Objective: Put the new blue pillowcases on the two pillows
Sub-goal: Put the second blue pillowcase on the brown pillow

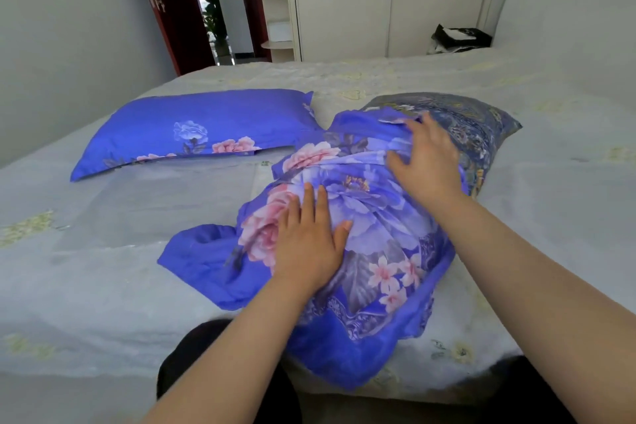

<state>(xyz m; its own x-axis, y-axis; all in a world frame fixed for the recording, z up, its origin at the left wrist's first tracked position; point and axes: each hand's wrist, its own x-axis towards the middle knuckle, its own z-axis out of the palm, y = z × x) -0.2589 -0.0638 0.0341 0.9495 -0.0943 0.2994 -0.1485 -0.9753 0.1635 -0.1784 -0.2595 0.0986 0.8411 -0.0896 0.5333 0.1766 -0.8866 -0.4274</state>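
Note:
One pillow [192, 131] lies flat on the bed at the left, fully inside a blue pillowcase with pink and lilac flowers. A second pillow [475, 127] at the right shows its older dark patterned cover at the far end. A rumpled blue floral pillowcase [371, 234] covers its near part, and loose cloth spreads toward the bed's front edge. My left hand [309, 241] lies flat on this pillowcase, fingers spread. My right hand [426, 162] presses on the pillowcase's upper edge where it meets the dark cover; whether its fingers pinch the cloth I cannot tell.
The bed [137, 234] has a pale grey sheet with faint yellow prints. A black bag [457, 38] sits at the far right corner. Beyond stand a white wardrobe [361, 17], shelves and an open dark red door [161, 3]. My dark-clothed knees touch the front edge.

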